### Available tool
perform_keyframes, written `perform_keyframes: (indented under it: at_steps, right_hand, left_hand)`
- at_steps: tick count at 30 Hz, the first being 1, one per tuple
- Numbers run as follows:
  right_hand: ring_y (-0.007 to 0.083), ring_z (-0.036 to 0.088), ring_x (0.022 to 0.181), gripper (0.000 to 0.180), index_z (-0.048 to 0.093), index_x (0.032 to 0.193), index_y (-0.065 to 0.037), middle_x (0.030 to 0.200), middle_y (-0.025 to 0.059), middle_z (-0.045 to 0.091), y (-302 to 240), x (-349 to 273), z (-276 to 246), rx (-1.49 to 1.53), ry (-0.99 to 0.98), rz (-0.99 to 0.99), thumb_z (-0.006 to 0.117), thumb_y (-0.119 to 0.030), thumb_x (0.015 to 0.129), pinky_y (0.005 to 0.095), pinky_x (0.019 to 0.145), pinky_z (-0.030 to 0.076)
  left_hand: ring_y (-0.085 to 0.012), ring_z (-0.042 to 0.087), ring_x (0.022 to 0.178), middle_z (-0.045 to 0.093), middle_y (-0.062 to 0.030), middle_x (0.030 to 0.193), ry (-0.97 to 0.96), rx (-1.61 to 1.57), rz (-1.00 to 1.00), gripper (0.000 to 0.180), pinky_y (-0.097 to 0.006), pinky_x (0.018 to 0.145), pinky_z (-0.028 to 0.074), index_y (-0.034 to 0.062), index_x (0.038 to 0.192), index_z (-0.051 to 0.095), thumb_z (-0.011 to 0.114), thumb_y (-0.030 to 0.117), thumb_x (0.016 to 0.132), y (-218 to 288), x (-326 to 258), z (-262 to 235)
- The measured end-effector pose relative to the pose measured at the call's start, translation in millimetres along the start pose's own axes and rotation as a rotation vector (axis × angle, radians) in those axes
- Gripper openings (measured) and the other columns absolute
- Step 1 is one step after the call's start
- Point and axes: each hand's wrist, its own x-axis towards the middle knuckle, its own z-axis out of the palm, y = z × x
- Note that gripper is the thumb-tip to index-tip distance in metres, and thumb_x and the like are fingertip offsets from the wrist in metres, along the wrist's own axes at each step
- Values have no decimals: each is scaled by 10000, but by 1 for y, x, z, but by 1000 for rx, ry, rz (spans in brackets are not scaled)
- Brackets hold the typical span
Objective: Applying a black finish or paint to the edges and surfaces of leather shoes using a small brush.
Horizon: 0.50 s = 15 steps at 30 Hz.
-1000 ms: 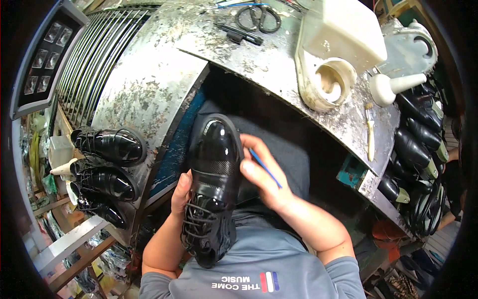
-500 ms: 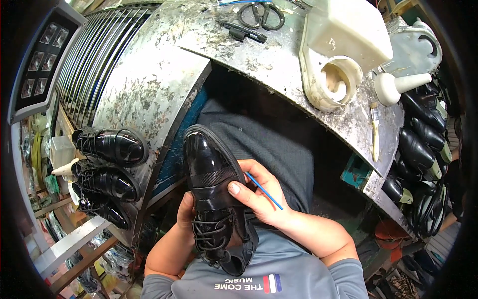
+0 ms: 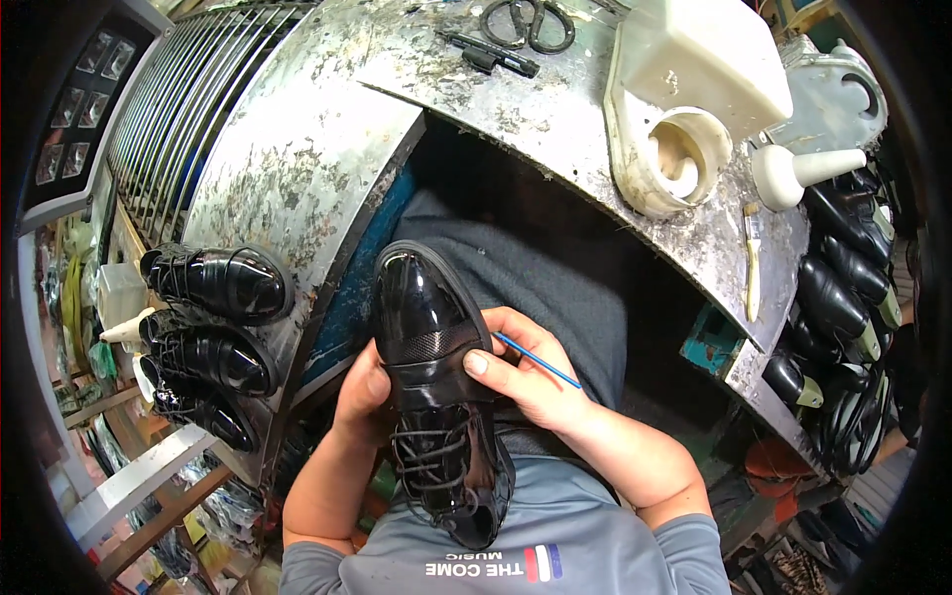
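A glossy black lace-up shoe (image 3: 424, 342) lies between my hands above my lap, toe pointing away from me and sole downward. My left hand (image 3: 363, 399) is closed on its left side, thumb along the upper and the fingers hidden beneath. On the other side my right hand (image 3: 526, 369) grips the shoe's edge, its thumb close to the patterned band behind the toe. A thin blue stick (image 3: 540, 361) also rests in that hand and sticks out over its back toward the wrist.
Several black shoes (image 3: 243, 285) stand at the left bench edge. On the metal bench (image 3: 516, 119) are scissors (image 3: 548, 42), a black clamp-like tool (image 3: 491, 55), a white glue container (image 3: 694, 74) and a brush (image 3: 753, 263). Black shoes on lasts (image 3: 831, 297) crowd the right.
The shoe has shifted slightly to the right and is turned a little. My left thumb has moved outward from its side. The blue stick has moved right with my right hand.
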Motion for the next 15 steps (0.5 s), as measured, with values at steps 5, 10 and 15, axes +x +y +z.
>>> perform_keyframes:
  at_steps: [5, 10, 15]
  right_hand:
    - [86, 549, 971, 379, 609, 1213, -20, 1052, 25, 647, -7, 1, 0, 28, -77, 37, 730, -232, 923, 268, 925, 443]
    - [96, 589, 995, 420, 573, 1282, 8, 1091, 56, 669, -6, 3, 3, -330, -22, -60, 710, -213, 953, 268, 893, 479]
    - [109, 596, 1042, 421, 549, 1322, 10, 1143, 75, 667, 1, -1, 2, -186, -44, 12, 680, -175, 967, 276, 928, 473]
  left_hand:
    - [-274, 592, 1189, 554, -184, 1331, 138, 189, 289, 1052, -399, 1035, 478, -57, 1496, 298, 779, 549, 783, 33, 26, 9]
    - [-208, 542, 1194, 541, -143, 1294, 190, 819, 225, 1001, -358, 1078, 410, -58, 1500, 267, 863, 102, 712, 67, 32, 30]
    - [-237, 552, 1210, 549, -187, 1284, 241, 978, 91, 916, -341, 1065, 424, -39, 1482, 306, 799, 108, 724, 69, 30, 32]
